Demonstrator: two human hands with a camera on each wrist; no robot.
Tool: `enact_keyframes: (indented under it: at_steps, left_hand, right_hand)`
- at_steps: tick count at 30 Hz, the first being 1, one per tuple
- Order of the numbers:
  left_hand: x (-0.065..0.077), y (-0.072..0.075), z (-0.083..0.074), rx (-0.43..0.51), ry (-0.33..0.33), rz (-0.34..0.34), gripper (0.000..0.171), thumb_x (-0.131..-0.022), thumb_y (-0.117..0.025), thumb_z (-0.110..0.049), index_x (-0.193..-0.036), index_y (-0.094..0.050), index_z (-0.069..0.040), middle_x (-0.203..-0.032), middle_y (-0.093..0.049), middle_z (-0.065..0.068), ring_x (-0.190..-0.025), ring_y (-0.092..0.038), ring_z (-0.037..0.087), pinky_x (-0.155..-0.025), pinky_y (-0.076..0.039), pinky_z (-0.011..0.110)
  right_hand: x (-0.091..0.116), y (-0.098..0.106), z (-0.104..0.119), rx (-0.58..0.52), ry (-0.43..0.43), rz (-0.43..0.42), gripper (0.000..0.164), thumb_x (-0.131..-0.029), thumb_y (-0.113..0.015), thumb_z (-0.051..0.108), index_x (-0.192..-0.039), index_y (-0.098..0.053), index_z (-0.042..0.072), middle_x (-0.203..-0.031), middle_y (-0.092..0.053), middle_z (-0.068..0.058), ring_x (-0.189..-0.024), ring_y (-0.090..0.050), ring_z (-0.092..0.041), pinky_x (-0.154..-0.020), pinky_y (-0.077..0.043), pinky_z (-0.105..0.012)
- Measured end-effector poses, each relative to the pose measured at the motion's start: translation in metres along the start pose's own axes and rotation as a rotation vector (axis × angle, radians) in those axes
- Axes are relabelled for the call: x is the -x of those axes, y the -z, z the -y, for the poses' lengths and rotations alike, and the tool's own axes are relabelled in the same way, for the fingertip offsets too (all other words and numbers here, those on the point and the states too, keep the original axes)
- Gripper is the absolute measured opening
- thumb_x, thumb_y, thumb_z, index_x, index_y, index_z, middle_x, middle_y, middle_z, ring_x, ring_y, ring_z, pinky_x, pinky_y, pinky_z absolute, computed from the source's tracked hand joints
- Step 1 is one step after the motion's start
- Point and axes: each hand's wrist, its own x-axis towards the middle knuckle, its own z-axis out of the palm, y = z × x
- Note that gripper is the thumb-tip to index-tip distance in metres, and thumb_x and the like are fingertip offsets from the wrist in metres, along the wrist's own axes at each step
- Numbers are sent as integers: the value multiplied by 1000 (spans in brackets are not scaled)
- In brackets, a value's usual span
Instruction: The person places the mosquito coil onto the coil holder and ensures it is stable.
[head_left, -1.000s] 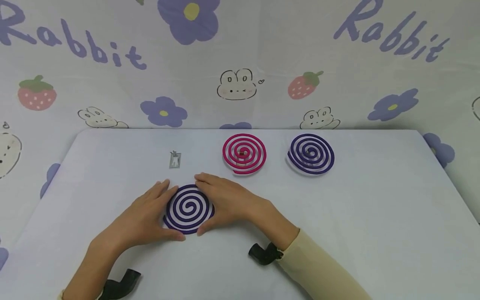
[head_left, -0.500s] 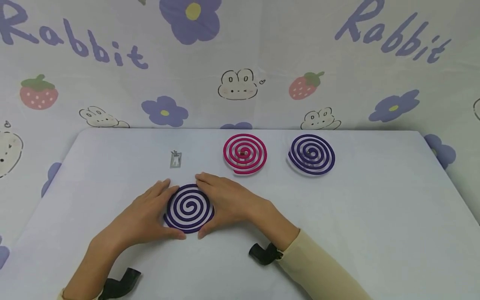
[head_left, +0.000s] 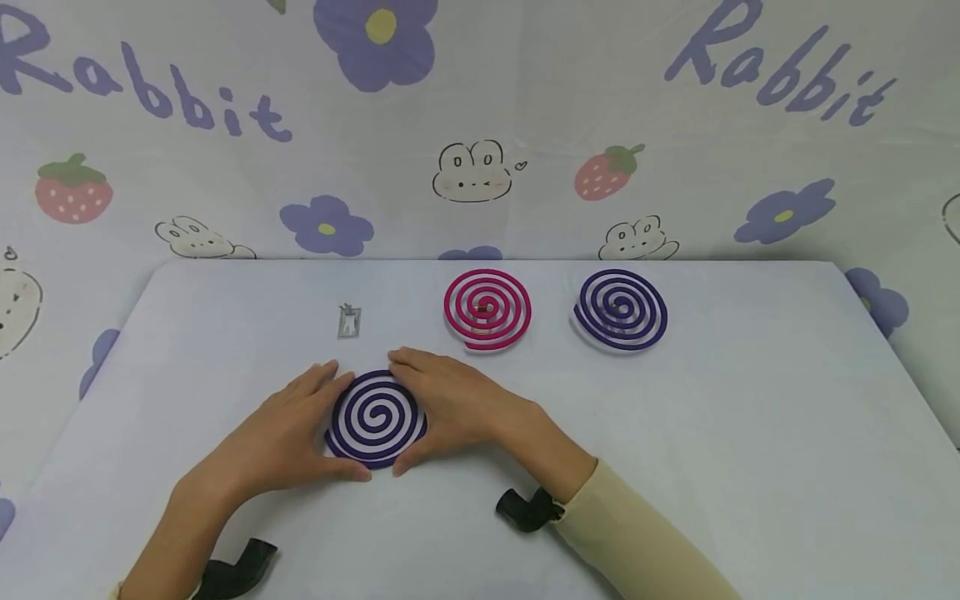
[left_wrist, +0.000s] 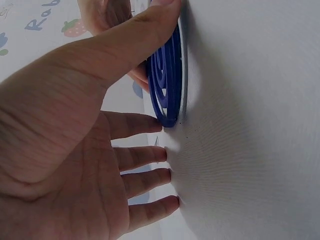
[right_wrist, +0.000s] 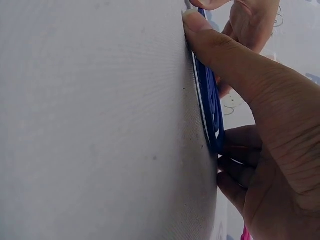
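Note:
A dark blue mosquito coil (head_left: 378, 417) lies low over the white table between both hands in the head view. My left hand (head_left: 285, 433) holds its left side, thumb at the near edge and index finger at the far left edge. In the left wrist view, the other fingers (left_wrist: 145, 182) are spread with their tips at the table. My right hand (head_left: 453, 408) holds the coil's right side between thumb and fingers. The right wrist view shows the coil (right_wrist: 210, 100) edge-on, with the thumb (right_wrist: 220, 47) at its near rim.
Behind the hands, a small metal coil stand (head_left: 348, 322) lies on the table. A pink mosquito coil (head_left: 487, 343) and another dark blue coil (head_left: 621, 343) sit raised near the back edge of the white table (head_left: 750, 417). A patterned cloth (head_left: 555, 100) hangs behind.

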Motion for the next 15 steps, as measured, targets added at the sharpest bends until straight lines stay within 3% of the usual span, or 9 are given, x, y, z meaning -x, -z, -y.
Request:
enact_keyframes:
  at_steps: [15]
  left_hand:
    - [-1,1,4,49,-38,-46,118,-66,-95,-61,-153,-47,2,-162,-43,31,-149,-43,52,-120,-40,69]
  right_hand:
    - [-1,4,1,-63,7,-31,116,-75,-91,60,-164,-36,8,-172,-37,-6,-158,-40,-23,-131,-36,-38]
